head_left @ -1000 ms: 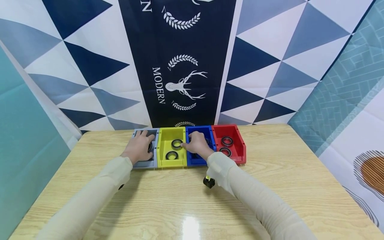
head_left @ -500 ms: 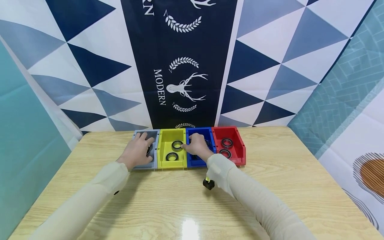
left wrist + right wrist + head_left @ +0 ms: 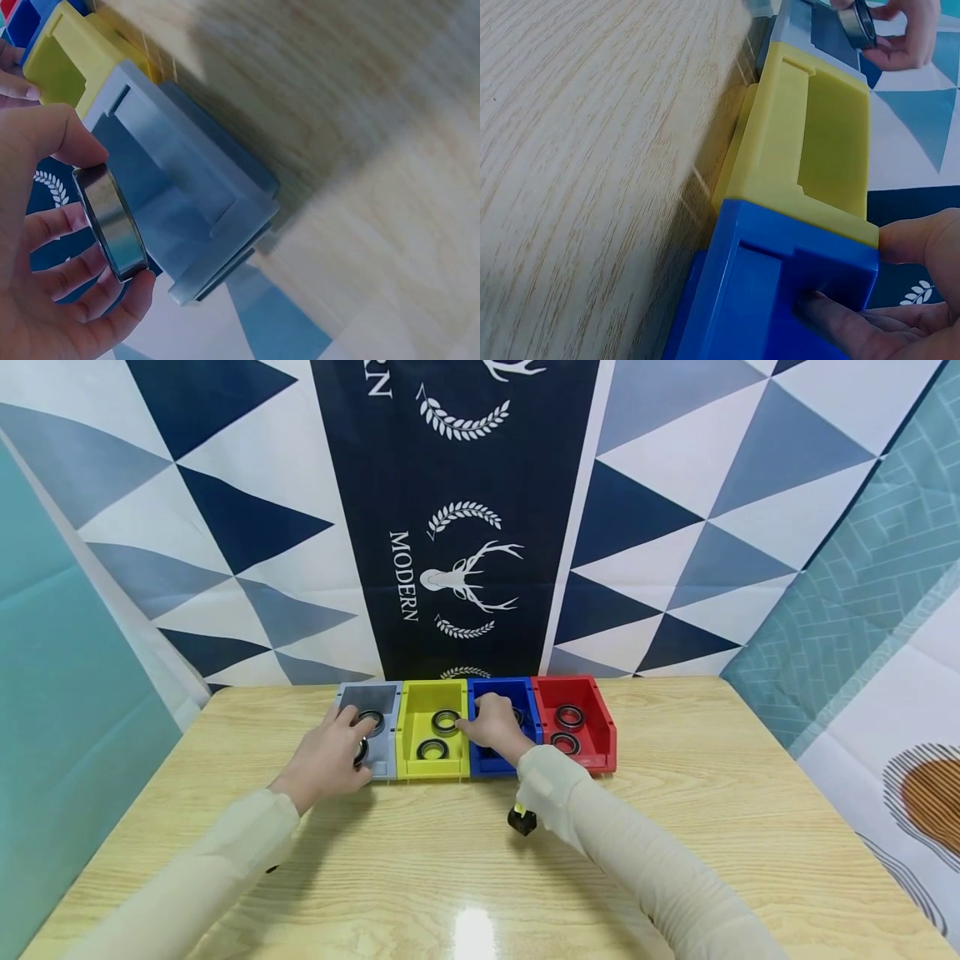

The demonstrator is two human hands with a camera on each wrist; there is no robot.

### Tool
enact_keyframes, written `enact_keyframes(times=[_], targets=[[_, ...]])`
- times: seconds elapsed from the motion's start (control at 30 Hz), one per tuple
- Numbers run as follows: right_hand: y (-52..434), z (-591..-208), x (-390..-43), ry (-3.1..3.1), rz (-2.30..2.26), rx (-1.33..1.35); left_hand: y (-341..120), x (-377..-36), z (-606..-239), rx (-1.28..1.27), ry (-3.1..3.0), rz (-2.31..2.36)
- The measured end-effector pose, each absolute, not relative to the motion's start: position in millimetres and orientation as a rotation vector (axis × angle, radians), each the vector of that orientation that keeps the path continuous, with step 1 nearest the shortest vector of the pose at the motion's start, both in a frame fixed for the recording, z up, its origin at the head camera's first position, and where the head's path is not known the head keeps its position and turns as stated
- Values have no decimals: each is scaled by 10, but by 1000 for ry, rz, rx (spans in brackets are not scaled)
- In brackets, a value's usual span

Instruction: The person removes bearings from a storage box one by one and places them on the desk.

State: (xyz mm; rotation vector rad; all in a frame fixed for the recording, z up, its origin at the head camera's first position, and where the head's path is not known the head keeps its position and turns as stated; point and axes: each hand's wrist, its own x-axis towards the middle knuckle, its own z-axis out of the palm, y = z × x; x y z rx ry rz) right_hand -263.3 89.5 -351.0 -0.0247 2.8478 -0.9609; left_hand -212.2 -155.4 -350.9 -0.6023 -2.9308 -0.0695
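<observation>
My left hand (image 3: 324,760) pinches a ball bearing (image 3: 114,225) on edge between thumb and fingers, over the front of the grey bin (image 3: 378,695). Another bearing (image 3: 372,722) lies inside that bin. At the blue bin (image 3: 504,766), my right hand (image 3: 498,727) grips the side wall beside the yellow bin (image 3: 429,695), the thumb on the yellow side and the fingers within the blue one. Two bearings lie in the yellow bin, one of them a ring (image 3: 446,722) close to the right thumb. The right hand partly hides the blue bin's contents.
A red bin (image 3: 604,739) holding two bearings (image 3: 570,717) ends the row on the right. All the bins stand side by side on a wooden table (image 3: 420,877), near a patterned backdrop (image 3: 450,510). A small black object (image 3: 522,820) shows beside the right sleeve.
My left hand has drawn back toward the front left, out of the grey bin, with the bearing in its grip. Another bearing in that bin now shows. The right hand stays put.
</observation>
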Motion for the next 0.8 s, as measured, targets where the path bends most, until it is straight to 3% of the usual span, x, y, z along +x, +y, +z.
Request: enact_keyframes(times=[0.8], targets=[[876, -3514, -2652, 2849, -956, -28, -1878, -1680, -3722, -625, -2903, -109]])
